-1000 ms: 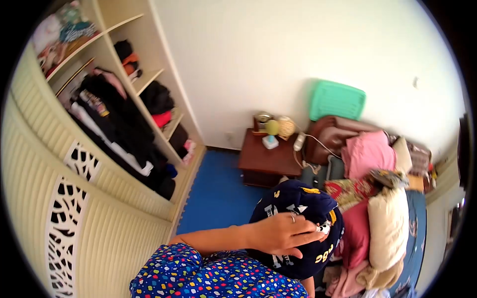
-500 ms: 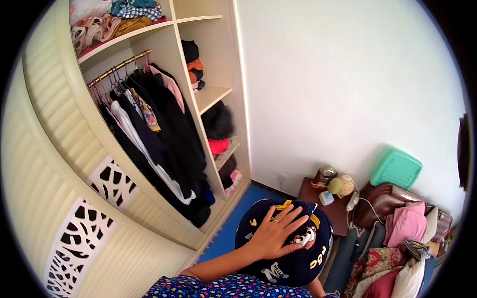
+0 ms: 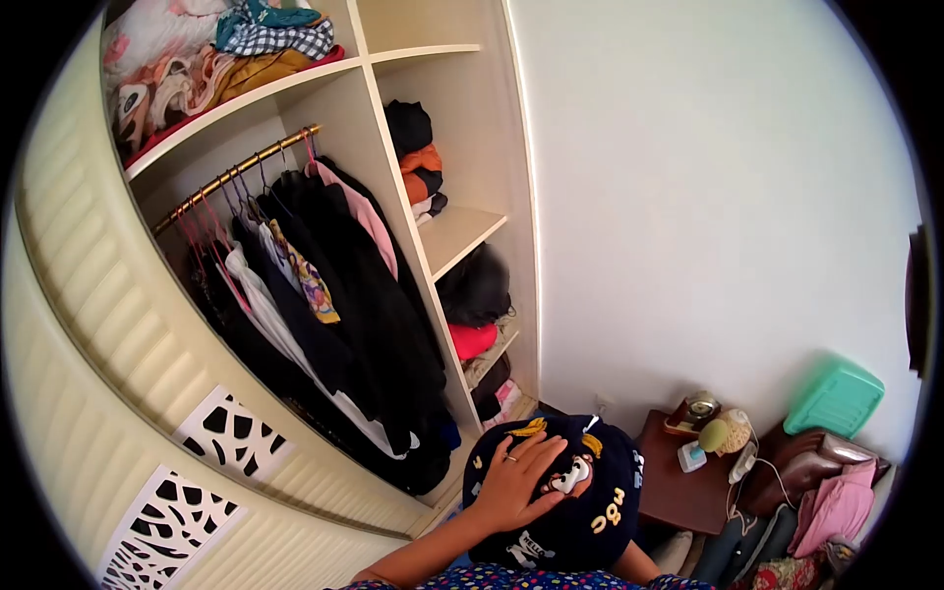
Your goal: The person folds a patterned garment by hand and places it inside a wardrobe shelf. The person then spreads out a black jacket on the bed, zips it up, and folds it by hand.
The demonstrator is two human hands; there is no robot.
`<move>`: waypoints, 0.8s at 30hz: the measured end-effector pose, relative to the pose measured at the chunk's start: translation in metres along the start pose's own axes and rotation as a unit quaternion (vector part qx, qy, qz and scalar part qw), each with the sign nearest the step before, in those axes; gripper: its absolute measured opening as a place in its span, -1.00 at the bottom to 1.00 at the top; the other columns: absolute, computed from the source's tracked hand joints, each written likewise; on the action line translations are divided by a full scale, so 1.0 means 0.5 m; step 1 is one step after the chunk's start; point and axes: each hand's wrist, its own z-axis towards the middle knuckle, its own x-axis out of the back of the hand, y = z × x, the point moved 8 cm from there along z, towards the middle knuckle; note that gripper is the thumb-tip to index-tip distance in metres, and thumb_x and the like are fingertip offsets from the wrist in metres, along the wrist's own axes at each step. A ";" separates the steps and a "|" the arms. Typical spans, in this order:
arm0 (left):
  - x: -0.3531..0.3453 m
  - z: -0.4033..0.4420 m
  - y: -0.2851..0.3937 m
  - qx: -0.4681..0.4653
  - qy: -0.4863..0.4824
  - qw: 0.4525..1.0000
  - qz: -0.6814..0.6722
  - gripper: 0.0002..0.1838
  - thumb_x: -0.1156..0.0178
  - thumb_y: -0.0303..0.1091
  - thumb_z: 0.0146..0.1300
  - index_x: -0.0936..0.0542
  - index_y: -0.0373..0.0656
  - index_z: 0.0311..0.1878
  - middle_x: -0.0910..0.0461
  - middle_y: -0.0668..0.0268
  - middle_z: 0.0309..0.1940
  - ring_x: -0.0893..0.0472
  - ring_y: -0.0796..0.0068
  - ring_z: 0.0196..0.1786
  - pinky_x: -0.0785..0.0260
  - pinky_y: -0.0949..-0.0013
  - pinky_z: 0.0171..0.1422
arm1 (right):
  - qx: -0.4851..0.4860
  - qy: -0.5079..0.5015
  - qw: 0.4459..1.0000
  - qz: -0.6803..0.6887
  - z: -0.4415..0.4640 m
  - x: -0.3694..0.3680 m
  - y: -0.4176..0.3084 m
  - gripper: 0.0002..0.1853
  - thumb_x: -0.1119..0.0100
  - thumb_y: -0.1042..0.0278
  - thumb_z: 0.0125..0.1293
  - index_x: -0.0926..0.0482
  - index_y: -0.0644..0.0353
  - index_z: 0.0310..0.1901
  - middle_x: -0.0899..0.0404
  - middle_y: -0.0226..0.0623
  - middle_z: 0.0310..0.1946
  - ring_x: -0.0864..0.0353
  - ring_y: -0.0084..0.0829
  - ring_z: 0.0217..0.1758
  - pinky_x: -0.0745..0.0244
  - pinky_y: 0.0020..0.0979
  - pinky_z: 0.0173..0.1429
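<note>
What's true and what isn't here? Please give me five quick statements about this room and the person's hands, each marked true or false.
1. The left hand lies on the navy bundle. True.
2. The right hand is fully visible. False: only the right forearm shows; the hand is out of sight.
3. A ring is on the left hand. True.
4. The clothes rail is silver. False: the rail is gold-coloured.
5. A brown cabinet has things on top. True.

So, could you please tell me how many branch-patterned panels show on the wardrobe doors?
2: the upper panel, on the door beside the hanging clothes, and the lower panel, on the nearer door, cut off by the picture's edge. Others may be out of view.
</note>
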 end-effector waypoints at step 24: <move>-0.073 0.399 -0.193 -0.006 0.009 1.000 -0.022 -0.10 -0.06 0.24 0.22 -0.19 -0.23 0.46 -0.22 0.04 0.43 -0.16 0.02 0.49 0.25 -0.18 0.49 | -0.095 -0.046 0.994 -0.042 0.418 0.043 -0.169 -0.40 0.26 -0.04 0.54 -0.14 0.13 0.46 -0.26 -0.22 0.39 -0.27 -0.24 0.43 -0.19 -0.19 0.47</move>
